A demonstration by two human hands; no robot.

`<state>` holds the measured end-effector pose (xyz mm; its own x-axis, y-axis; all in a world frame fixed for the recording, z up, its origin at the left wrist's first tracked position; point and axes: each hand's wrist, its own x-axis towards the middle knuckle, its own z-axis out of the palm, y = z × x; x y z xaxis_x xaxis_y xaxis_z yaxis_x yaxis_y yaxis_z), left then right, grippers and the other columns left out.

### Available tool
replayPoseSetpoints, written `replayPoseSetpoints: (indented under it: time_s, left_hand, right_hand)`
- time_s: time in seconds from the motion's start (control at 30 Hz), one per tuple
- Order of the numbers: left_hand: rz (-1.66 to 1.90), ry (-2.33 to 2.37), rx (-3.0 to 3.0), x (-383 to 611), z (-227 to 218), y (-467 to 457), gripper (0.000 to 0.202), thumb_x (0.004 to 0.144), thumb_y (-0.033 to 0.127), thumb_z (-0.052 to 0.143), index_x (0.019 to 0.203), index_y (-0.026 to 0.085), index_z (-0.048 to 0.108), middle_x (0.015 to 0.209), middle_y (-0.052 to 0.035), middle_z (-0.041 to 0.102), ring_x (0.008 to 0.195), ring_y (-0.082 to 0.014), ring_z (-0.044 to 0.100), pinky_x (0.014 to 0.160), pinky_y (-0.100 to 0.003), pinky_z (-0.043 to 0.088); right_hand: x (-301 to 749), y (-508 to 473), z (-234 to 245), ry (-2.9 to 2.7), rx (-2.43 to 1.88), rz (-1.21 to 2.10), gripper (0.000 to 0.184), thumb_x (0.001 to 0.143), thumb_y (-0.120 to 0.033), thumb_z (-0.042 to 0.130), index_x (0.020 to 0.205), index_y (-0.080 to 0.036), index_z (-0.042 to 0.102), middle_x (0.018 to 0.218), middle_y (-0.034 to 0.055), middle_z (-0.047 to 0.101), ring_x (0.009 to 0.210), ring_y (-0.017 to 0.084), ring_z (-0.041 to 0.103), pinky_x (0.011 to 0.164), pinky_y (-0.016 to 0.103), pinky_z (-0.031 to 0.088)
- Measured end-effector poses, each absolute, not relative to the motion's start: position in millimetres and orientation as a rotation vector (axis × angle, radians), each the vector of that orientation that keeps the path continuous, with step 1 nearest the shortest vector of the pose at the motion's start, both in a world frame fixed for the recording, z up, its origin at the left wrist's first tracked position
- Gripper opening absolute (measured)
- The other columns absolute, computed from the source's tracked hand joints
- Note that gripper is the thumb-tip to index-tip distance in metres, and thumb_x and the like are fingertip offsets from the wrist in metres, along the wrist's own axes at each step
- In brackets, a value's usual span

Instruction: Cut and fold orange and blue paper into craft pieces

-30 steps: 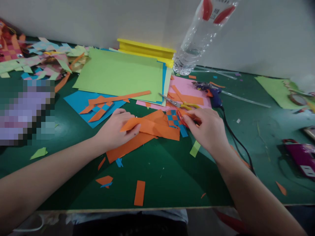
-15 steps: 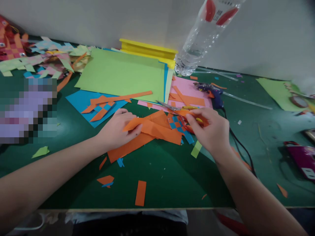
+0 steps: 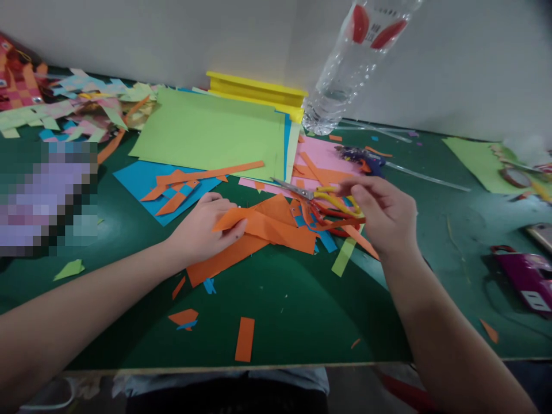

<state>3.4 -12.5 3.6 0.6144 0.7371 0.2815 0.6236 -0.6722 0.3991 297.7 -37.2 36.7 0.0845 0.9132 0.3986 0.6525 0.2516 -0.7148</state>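
My left hand [image 3: 211, 227] is closed on an orange paper strip [image 3: 276, 227], which passes between thumb and fingers. Under it lies a wider orange paper piece [image 3: 233, 259] on the green table. To the right, my right hand [image 3: 383, 215] hovers with fingers loosely curled and thumb apart, nothing visible between them. Just beside it lie scissors [image 3: 307, 194] with yellow and red handles, blades pointing left. Narrow orange strips [image 3: 362, 240] lie below that hand. A small blue-and-orange woven paper shape [image 3: 299, 215] is partly covered by the scissors and strips.
Green paper sheets [image 3: 211, 132] and a yellow holder [image 3: 256, 86] stand behind, beside a water bottle [image 3: 345, 69]. Another woven piece [image 3: 179, 192] rests on blue paper [image 3: 129, 175]. A glue gun [image 3: 366, 161] lies behind my right hand; a purple device [image 3: 524, 276] is far right.
My right hand has moved slightly right and let go of orange paper, which now shows as strips over and beside the scissors' handles. My left hand keeps its hold.
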Motion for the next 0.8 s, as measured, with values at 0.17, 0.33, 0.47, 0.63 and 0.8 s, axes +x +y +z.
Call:
replayPoseSetpoints:
  time_s: [0.17,0.33,0.47,0.63,0.8]
  left_hand:
    - [0.612,1.103,2.578,3.4,3.6,-11.5,0.027,0.092,0.032,0.041,0.068,0.020,0.043,0.064,0.0015,0.053,0.067,-0.0159,0.053,0.085,-0.038,0.042]
    - [0.637,1.111,2.541,3.8,4.7,-12.2,0.027,0.091,0.032,0.042,0.066,0.021,0.042,0.061,0.0025,0.050,0.066,-0.0155,0.052,0.083,-0.037,0.042]
    - [0.641,1.114,2.526,3.7,4.5,-12.6,0.027,0.091,0.032,0.043,0.066,0.021,0.041,0.061,0.0028,0.049,0.066,-0.0154,0.051,0.083,-0.036,0.042]
    - [0.634,1.111,2.536,2.7,2.3,-12.0,0.027,0.091,0.033,0.043,0.068,0.021,0.044,0.062,0.0020,0.049,0.067,-0.0162,0.052,0.084,-0.037,0.043]
    - [0.641,1.128,2.525,2.3,0.7,-11.6,0.026,0.091,0.034,0.044,0.068,0.021,0.046,0.063,0.0006,0.051,0.071,-0.0178,0.052,0.083,-0.037,0.043]
  right_hand:
    - [317.1,-23.5,34.0,-1.483,-1.505,0.608,0.041,0.094,-0.049,0.035,0.093,-0.021,0.065,0.091,0.0081,0.071,0.081,0.022,0.068,0.076,0.041,0.054]
    - [320.0,-24.4,30.3,-1.948,-1.873,0.150,0.028,0.082,-0.040,0.058,0.097,-0.019,0.066,0.095,0.0095,0.071,0.083,0.025,0.066,0.074,0.042,0.052]
    - [317.5,-28.1,24.9,-2.186,-1.796,0.080,0.033,0.077,-0.042,0.063,0.102,-0.020,0.064,0.106,0.0083,0.069,0.093,0.027,0.064,0.077,0.042,0.051]
    - [320.9,-26.8,22.5,-2.263,-1.782,0.108,0.029,0.080,-0.037,0.061,0.104,-0.020,0.064,0.110,0.0089,0.068,0.101,0.028,0.062,0.083,0.044,0.049]
    - [319.9,-26.3,19.0,-2.250,-1.780,0.076,0.031,0.081,-0.038,0.063,0.105,-0.018,0.061,0.110,0.0121,0.066,0.102,0.030,0.061,0.085,0.046,0.049]
